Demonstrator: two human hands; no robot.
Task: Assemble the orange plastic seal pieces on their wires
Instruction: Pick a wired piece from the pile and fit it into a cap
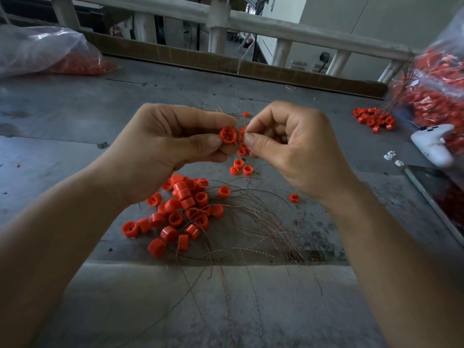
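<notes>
The left hand (160,146) is pinching an orange seal cap (227,135), the right hand (296,151) a wire (246,133). The left bag (42,46) and right bag (442,79) are holding orange pieces.

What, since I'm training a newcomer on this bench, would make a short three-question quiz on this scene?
1. True or false: the left hand pinches an orange seal piece.
2. The right hand pinches: A) a thin wire, B) a white gadget, C) a bag.
3. How many plastic bags of orange parts are in view?
Key: 1 true; 2 A; 3 two.
</notes>
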